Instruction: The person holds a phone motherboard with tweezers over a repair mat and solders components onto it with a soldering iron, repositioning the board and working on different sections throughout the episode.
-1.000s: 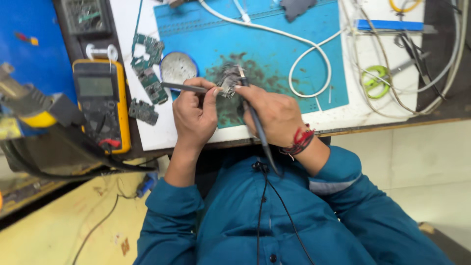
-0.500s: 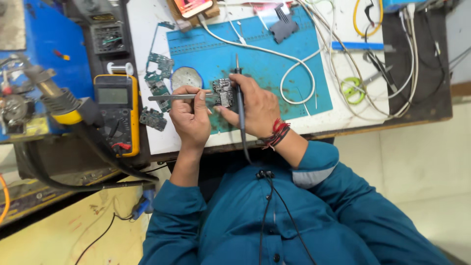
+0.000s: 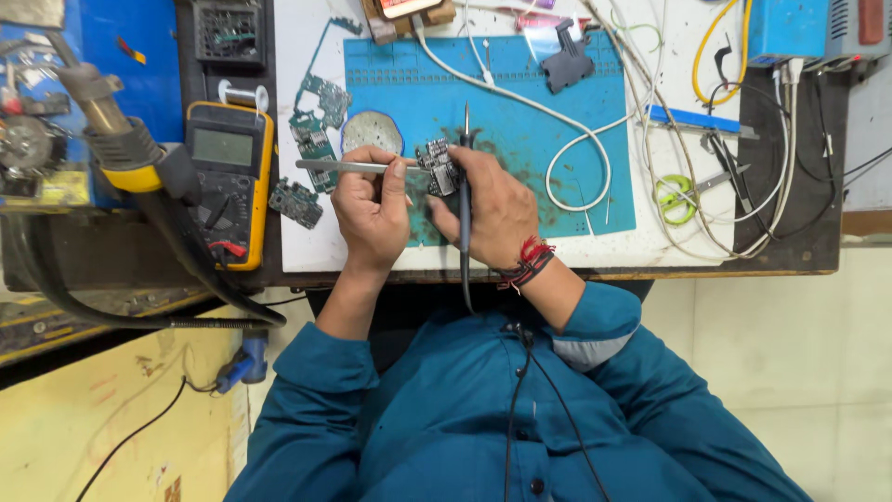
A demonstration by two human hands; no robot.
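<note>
Over the blue mat (image 3: 557, 139), the left hand (image 3: 372, 209) is pinching tweezers (image 3: 358, 167) against the circuit board (image 3: 437, 165); right hand (image 3: 492, 209) fingers are gripping a soldering iron (image 3: 465, 195) beside it.

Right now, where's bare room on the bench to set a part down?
Bare blue mat between the white cable loop and the mat's top edge. Crowded: circuit boards by the yellow meter, and the wire tangle with scissors on the other side.

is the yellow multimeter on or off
Cannot tell for sure. The yellow multimeter lies flat beside the blue mat, and its grey display looks blank from here, but the picture is too small to rule out faint digits.
</note>
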